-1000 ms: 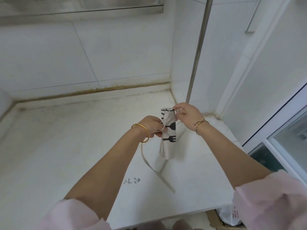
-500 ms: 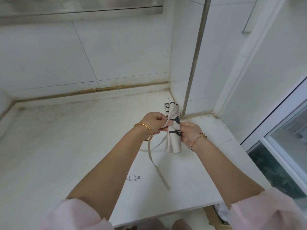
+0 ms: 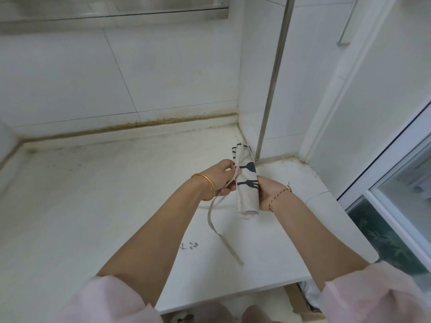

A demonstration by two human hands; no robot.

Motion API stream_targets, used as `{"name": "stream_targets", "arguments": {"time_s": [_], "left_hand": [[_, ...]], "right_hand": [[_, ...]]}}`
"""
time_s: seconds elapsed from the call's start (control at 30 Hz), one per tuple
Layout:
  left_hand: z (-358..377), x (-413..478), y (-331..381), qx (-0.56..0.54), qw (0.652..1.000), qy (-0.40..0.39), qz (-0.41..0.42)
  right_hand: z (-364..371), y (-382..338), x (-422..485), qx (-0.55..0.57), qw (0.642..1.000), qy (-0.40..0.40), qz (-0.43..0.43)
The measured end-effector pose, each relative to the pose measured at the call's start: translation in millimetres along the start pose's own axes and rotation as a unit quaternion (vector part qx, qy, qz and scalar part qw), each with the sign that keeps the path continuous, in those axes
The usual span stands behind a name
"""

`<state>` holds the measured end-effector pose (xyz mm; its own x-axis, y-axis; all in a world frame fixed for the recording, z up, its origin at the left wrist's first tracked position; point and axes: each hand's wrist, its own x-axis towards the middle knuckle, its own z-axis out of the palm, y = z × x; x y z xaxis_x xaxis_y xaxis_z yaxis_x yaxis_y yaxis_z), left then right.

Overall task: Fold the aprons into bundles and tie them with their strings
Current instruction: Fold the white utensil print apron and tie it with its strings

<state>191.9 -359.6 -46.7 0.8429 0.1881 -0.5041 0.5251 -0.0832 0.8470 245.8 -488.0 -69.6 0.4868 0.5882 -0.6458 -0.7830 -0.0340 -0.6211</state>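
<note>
Head view: the grip of the left hand [image 3: 220,177] is pinching the string [image 3: 211,220], which is trailing toward 6 o'clock onto the white surface [image 3: 93,206]. The right hand [image 3: 268,194] is clamping its grip round the rolled apron bundle [image 3: 247,197], which is standing nearly upright at 3 o'clock from the left hand. Both forearms are reaching forward.

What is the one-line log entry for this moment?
step: tying | right hand: grips rolled apron | left hand: holds string across roll | string end: loose | knot: none seen
</note>
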Motion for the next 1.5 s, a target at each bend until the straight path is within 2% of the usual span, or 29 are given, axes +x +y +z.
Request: {"name": "stream_targets", "arguments": {"time_s": [0.1, 0.2, 0.3, 0.4, 0.5, 0.6, 0.7, 0.87, 0.97, 1.03, 1.13, 1.2, 1.27, 1.4, 1.5], "left_hand": [[0, 0, 0, -0.030, 0.999, 0.013, 0.023], [1, 2, -1, -0.114, 0.993, 0.006, 0.036], [2, 5, -3, -0.126, 0.991, 0.015, 0.051], [5, 4, -4, -0.121, 0.991, 0.019, 0.055], [6, 2, -3, -0.141, 0.987, 0.024, 0.066], [4, 0, -1, -0.171, 0.982, 0.022, 0.077], [2, 0, 0, -0.178, 0.981, 0.028, 0.075], [4, -5, -1, -0.197, 0.977, 0.020, 0.073], [4, -6, -1, -0.212, 0.974, 0.014, 0.083], [1, -3, -3, -0.202, 0.975, 0.017, 0.091], [-8, 3, -11, -0.085, 0.989, 0.062, 0.103], [-12, 5, -20, 0.002, 0.991, 0.090, 0.103], [-11, 7, -28, 0.058, 0.988, 0.106, 0.094], [0, 14, -39, 0.017, 0.990, 0.122, 0.066], [9, 18, -45, -0.001, 0.992, 0.128, 0.024]], "right_hand": [[0, 4, -2, 0.032, 0.999, -0.024, 0.007], [-8, 15, -1, 0.144, 0.986, -0.085, -0.010], [-15, 29, 3, 0.214, 0.968, -0.132, 0.008], [-9, 38, 2, 0.176, 0.970, -0.166, 0.028], [-7, 41, 0, 0.128, 0.976, -0.178, 0.009], [-12, 45, 2, 0.069, 0.987, -0.142, -0.001], [-12, 45, 3, -0.003, 0.993, -0.099, -0.064], [-10, 42, -1, -0.064, 0.971, -0.214, -0.086], [-14, 40, 2, -0.106, 0.953, -0.280, -0.039], [-14, 36, 0, -0.174, 0.952, -0.250, -0.031], [-21, 21, -2, -0.275, 0.955, -0.092, -0.068], [-30, 6, -5, -0.289, 0.953, 0.000, -0.090], [-32, -7, -10, -0.292, 0.951, 0.031, -0.099], [-14, -11, -14, -0.275, 0.945, 0.123, -0.130], [-8, 3, -8, -0.313, 0.917, 0.169, -0.179]]}}
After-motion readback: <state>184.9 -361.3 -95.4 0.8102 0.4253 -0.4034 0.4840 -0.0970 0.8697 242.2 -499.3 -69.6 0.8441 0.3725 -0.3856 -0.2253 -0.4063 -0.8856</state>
